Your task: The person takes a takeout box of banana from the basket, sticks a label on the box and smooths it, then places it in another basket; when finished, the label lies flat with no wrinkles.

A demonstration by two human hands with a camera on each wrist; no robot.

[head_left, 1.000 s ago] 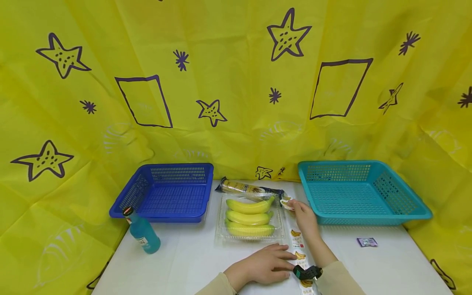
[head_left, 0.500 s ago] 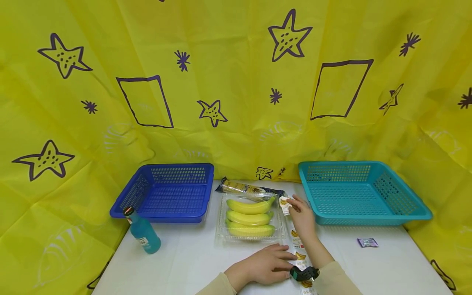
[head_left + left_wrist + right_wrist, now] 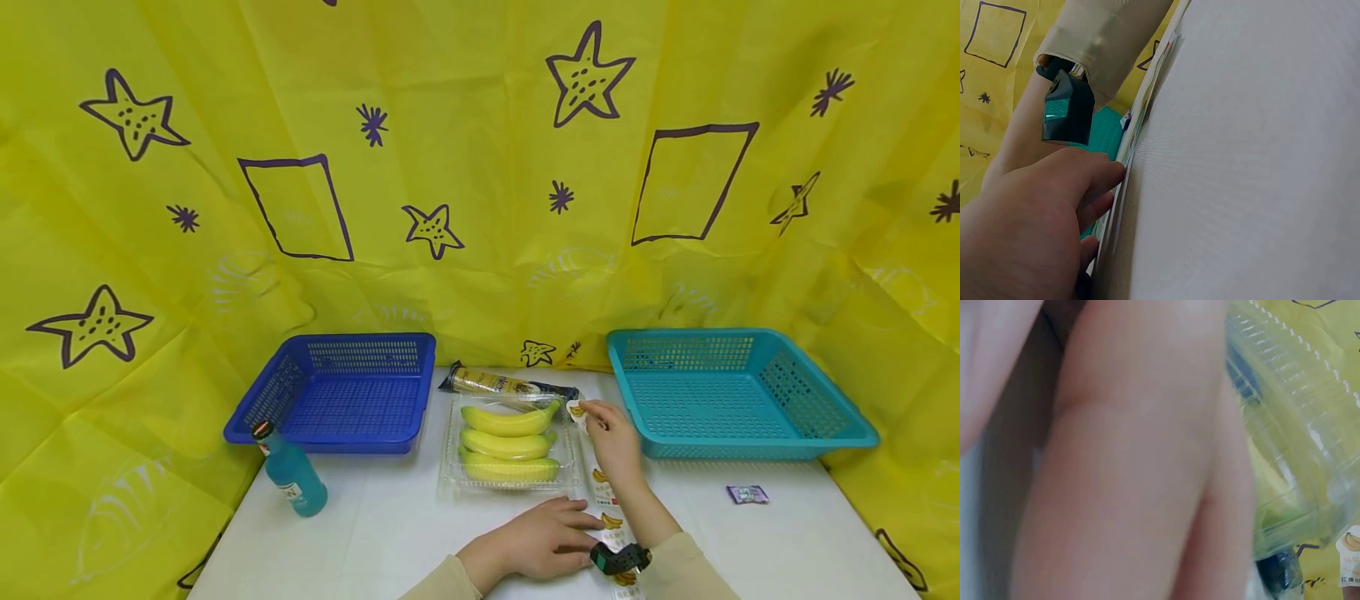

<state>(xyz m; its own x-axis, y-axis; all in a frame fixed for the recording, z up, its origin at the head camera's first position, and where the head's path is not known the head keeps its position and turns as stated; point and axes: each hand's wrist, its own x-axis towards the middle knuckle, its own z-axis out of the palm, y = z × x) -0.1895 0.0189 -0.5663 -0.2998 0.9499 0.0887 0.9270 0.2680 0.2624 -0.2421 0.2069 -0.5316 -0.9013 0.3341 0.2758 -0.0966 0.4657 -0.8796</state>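
Note:
My right hand (image 3: 615, 437) pinches a small white label sticker (image 3: 576, 411) with a banana picture, at the right edge of a clear plastic box (image 3: 447, 467). Inside the box several yellow bananas (image 3: 504, 445) lie in a stack of rows. In the right wrist view, large blurred fingers (image 3: 1122, 456) cover most of the frame, and the sticker (image 3: 1351, 553) shows at the lower right edge on a fingertip. My left hand (image 3: 546, 540) lies flat on the table, fingertips on a strip of banana stickers (image 3: 611, 522) that runs under my right forearm.
Behind the box lies a long packaged snack (image 3: 498, 382). A blue basket (image 3: 330, 442) stands back left, with a blue bottle (image 3: 295, 473) before it. A teal basket (image 3: 757, 447) stands back right, a small purple packet (image 3: 747, 493) in front. A yellow curtain (image 3: 480, 292) closes the back.
My right hand has shifted slightly left with the sticker, which has turned and come closer to the box's right edge. My left hand stays in place.

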